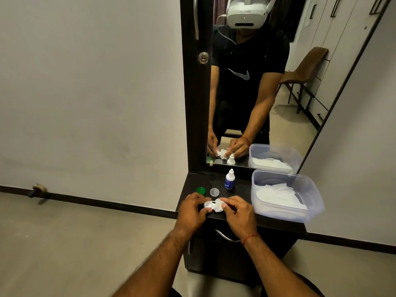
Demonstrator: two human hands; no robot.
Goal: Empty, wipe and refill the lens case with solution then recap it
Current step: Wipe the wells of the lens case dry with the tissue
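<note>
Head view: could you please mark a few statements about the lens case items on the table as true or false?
1. The green cap lies on the table, off the lens case. True.
2. The solution bottle lies on its side. False: it stands upright, capped.
3. The right hand pinches a tissue at the lens case, which the left hand holds. True.
4. The plastic tub is empty. False: it holds white tissues.
5. The clear cap sits right of the solution bottle. False: it lies left of it, between the green cap and the bottle.
</note>
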